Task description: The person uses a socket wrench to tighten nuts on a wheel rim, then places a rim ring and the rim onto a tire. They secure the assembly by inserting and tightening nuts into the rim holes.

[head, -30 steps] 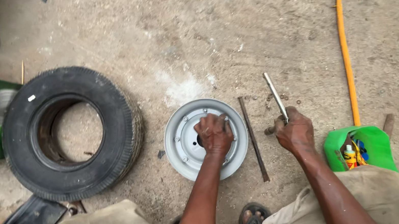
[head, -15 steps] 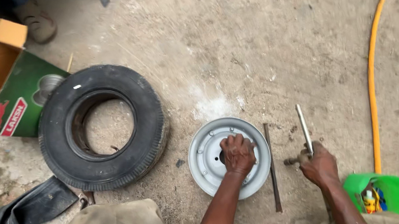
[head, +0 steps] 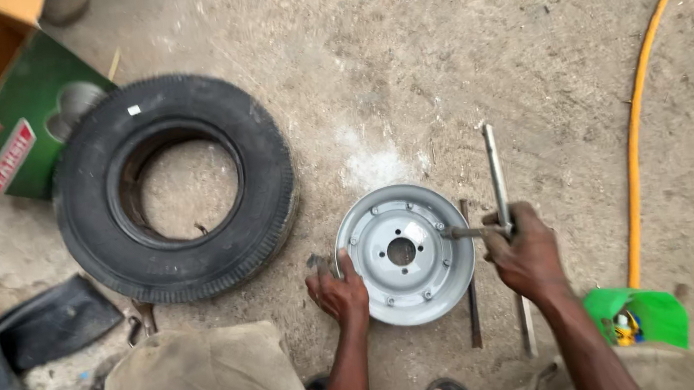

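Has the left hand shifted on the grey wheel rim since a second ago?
Yes. The left hand has come off the hub and moved left, now gripping the left edge of the grey wheel rim, towards the tyre.

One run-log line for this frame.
left hand: grips wheel rim edge | right hand: holds cross wrench at rim | tyre: flat on ground, apart
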Demonstrator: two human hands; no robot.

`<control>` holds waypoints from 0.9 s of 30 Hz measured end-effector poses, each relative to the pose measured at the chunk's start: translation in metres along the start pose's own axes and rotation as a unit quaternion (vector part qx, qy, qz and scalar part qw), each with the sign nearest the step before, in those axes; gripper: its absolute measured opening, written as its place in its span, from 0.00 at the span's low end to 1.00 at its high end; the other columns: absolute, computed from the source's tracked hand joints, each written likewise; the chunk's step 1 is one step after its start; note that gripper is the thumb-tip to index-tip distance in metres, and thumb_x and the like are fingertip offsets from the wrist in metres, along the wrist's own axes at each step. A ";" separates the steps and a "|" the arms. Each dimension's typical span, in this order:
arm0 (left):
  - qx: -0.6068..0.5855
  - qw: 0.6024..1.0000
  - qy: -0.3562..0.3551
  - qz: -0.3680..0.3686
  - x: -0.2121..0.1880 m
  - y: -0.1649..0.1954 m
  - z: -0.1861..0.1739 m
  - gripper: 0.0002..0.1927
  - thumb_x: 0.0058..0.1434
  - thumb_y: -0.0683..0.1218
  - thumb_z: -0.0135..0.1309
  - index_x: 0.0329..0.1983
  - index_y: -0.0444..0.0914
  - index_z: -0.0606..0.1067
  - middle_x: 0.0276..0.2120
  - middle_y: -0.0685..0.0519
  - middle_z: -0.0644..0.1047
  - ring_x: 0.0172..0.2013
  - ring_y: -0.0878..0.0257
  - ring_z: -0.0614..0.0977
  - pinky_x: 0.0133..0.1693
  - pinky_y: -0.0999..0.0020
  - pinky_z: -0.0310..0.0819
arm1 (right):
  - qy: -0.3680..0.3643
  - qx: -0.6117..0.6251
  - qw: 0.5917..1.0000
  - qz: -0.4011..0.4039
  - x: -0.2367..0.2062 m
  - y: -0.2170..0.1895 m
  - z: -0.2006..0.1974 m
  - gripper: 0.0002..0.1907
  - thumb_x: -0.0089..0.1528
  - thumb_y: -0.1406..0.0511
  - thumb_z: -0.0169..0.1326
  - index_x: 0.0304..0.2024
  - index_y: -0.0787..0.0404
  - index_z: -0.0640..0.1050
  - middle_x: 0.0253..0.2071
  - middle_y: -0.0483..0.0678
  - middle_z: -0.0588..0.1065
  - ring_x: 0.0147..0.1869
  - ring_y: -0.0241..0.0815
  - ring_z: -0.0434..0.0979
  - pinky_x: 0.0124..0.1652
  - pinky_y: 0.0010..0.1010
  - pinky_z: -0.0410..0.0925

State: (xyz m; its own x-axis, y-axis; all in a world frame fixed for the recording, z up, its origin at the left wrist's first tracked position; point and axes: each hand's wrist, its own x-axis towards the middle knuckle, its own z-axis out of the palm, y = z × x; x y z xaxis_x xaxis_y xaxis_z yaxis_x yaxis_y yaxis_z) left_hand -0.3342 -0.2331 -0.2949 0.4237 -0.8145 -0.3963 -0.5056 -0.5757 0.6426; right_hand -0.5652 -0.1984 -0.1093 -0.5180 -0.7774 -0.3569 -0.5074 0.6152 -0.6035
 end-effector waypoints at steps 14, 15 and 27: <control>-0.055 0.996 -0.003 0.072 0.000 -0.013 0.008 0.23 0.69 0.59 0.48 0.45 0.37 0.82 0.39 0.41 0.74 0.47 0.42 0.77 0.46 0.45 0.73 | 0.067 0.088 0.992 0.053 0.005 -0.029 0.058 0.10 0.67 0.73 0.51 0.49 0.72 0.69 0.39 0.63 0.76 0.37 0.50 0.82 0.31 0.33 0.77; -0.047 0.997 -0.020 0.055 0.000 -0.013 0.008 0.23 0.69 0.60 0.48 0.44 0.37 0.82 0.39 0.42 0.74 0.47 0.44 0.77 0.46 0.46 0.73 | 0.050 0.143 0.986 0.071 0.004 -0.035 0.057 0.10 0.67 0.73 0.49 0.50 0.73 0.68 0.40 0.63 0.76 0.38 0.50 0.83 0.32 0.33 0.78; -0.046 0.996 -0.068 0.027 0.004 -0.022 0.018 0.26 0.70 0.63 0.45 0.42 0.37 0.81 0.40 0.45 0.76 0.43 0.50 0.80 0.40 0.51 0.77 | -0.087 0.014 0.990 0.114 0.018 -0.047 0.052 0.17 0.63 0.78 0.49 0.55 0.68 0.72 0.54 0.67 0.77 0.56 0.58 0.83 0.51 0.45 0.76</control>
State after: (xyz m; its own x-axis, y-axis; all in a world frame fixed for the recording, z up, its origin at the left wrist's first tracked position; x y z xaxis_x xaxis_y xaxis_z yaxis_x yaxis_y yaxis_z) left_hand -0.3345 -0.2252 -0.3224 0.2886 -0.8500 -0.4407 -0.4513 -0.5267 0.7204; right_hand -0.5145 -0.2480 -0.1244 -0.4884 -0.6316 -0.6022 -0.3700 0.7748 -0.5126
